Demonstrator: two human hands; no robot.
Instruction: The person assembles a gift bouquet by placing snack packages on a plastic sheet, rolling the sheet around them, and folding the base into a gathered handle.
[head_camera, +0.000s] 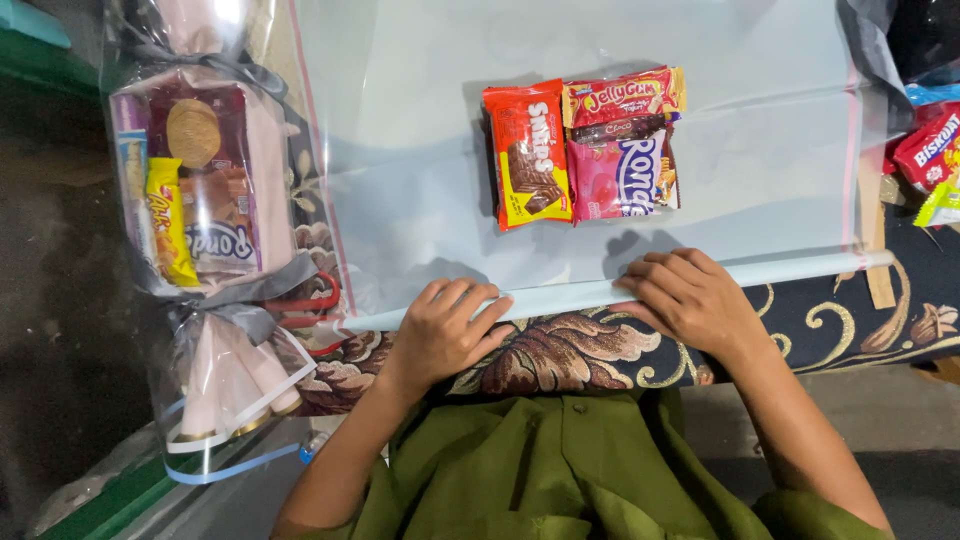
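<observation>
My left hand (442, 328) and my right hand (690, 298) both press on a rolled-up edge of clear plastic sheet (600, 292) that runs across the near side. The flat part of the sheet (420, 150) spreads away from me. On it lies a cluster of snack packets: a red and yellow wafer packet (527, 153), a pink biscuit packet (620, 175) and a red jelly packet (622, 97). My fingers curl over the roll, which lies between the hands and the packets.
A finished clear-wrapped bundle of snacks tied with grey ribbon (205, 230) lies at the left. Red-handled scissors (310, 300) sit beside it. More snack packets (925, 150) lie at the right edge. A dark floral cloth (570, 355) covers the surface.
</observation>
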